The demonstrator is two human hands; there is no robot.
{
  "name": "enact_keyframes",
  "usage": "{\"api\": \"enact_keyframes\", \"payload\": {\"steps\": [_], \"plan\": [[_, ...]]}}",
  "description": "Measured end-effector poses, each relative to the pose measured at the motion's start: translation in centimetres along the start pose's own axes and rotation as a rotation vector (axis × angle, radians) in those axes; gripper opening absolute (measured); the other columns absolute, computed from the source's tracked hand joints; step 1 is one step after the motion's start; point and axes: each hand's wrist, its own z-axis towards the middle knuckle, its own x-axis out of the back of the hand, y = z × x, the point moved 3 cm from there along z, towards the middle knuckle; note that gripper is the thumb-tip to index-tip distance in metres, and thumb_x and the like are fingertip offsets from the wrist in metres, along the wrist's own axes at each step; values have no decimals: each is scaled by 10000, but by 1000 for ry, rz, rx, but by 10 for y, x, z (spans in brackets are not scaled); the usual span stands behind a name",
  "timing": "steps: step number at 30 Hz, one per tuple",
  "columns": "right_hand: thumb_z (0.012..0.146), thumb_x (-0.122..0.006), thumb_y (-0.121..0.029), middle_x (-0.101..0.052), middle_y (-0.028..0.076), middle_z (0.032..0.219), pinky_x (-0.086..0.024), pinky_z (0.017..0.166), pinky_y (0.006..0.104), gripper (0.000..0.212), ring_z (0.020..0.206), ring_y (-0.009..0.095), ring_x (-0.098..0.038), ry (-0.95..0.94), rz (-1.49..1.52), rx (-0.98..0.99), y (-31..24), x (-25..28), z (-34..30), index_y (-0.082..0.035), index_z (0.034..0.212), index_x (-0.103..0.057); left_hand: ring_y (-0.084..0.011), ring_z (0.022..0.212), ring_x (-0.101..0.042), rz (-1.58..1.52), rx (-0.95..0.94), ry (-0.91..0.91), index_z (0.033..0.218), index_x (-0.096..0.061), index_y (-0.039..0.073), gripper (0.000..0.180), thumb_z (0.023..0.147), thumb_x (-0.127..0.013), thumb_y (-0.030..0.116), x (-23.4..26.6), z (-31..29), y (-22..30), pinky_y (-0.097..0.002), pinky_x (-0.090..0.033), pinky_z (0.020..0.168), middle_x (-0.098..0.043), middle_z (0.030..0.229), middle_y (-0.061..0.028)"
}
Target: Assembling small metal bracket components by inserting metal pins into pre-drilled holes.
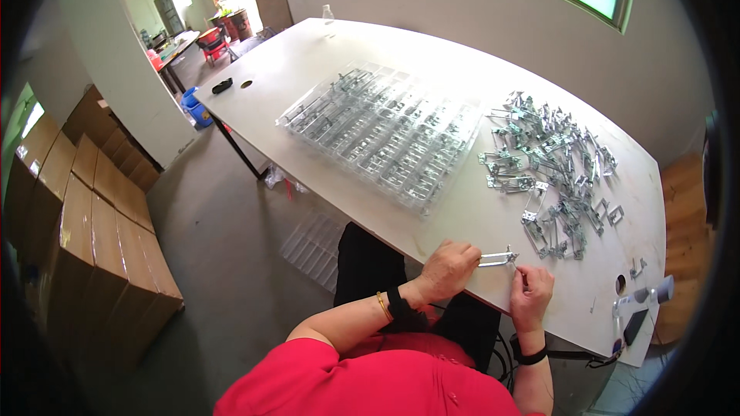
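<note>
My left hand [453, 267] is closed on one end of a silver metal latch [495, 259] with a long U-shaped wire loop. The latch points to the right, just above the table's near edge. At its far end, the pinched fingers of my right hand [532, 294] meet the metal; whether they also grip a small part is too fine to see. Beyond both hands lies a loose heap of similar metal latches [566, 156]. To the left of the heap, a clear plastic compartment tray [287, 121] holds rows of these metal pieces.
The white table [270, 104] carries a black object [222, 86] far left and a small clear bottle [328, 13] at the back. A grey-white cylindrical device [655, 293] and a dark phone-like object [636, 327] are at the right end. Cardboard boxes [100, 239] stack at left.
</note>
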Motion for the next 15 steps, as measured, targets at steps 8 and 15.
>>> {"api": "enact_keyframes", "payload": {"steps": [8,15], "plan": [[888,-743,-10,-620,82,859,-453,846,431,131,848,300,-610,21,-32,14,2,2,1,-84,984,-694,-346,788,-608,-9,-27,12,979,-618,74,88,944,-699,72,2,7,2,-450,-445,756,-598,839,-111],[881,-747,-6,-620,83,854,-454,852,433,142,845,300,-615,6,-41,14,-1,3,3,-91,982,-696,-329,784,-599,-10,-8,-4,947,-597,88,84,948,-681,86,4,6,4,-440,-447,768,-577,828,-93]]}}
